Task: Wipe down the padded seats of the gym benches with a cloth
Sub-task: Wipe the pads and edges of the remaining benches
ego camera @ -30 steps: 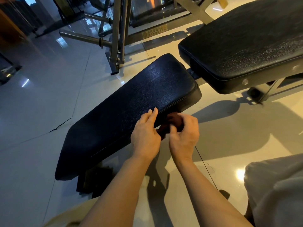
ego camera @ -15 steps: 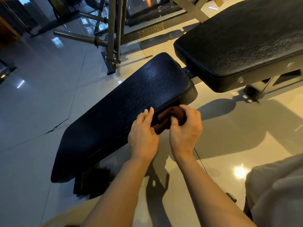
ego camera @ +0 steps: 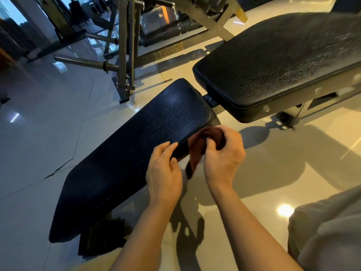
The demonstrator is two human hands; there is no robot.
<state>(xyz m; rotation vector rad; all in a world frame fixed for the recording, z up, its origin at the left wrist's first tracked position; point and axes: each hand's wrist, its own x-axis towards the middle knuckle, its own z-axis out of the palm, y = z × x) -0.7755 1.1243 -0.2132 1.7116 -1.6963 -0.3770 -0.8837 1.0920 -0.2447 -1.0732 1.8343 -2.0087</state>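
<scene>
Right hand [ego camera: 224, 153] was clamped around the cloth [ego camera: 197, 151]: fingers curled over a bunched dark red-brown wad, thumb side toward me, with a loose tail of fabric hanging down out of the fist toward the wrist. The wad sat against the near side edge of the long padded seat [ego camera: 136, 153], just below its top face, close to the end nearest the second bench. Left hand [ego camera: 163, 171] was just beside the grip, on its left; fingers fairly straight, tips laid on the seat's top face at the edge, holding nothing that I could see. I couldn't tell whether it touched the cloth tail, since the tail dropped between the two hands. The black textured seat ran away from the grip, down and to the left, and tilted across the view. The second bench pad [ego camera: 283, 61] sat up and to the right of the grip, apart from both hands, with its metal frame [ego camera: 304, 106] showing under it. A grey metal rack [ego camera: 125, 55] stood well beyond the grip, past the seat's far edge. Glossy tiled floor [ego camera: 273, 173] lay under everything, with hand and arm shadows directly below the grip. Grey fabric [ego camera: 328, 231], which looked like clothing, was low and to the right of the grip.
</scene>
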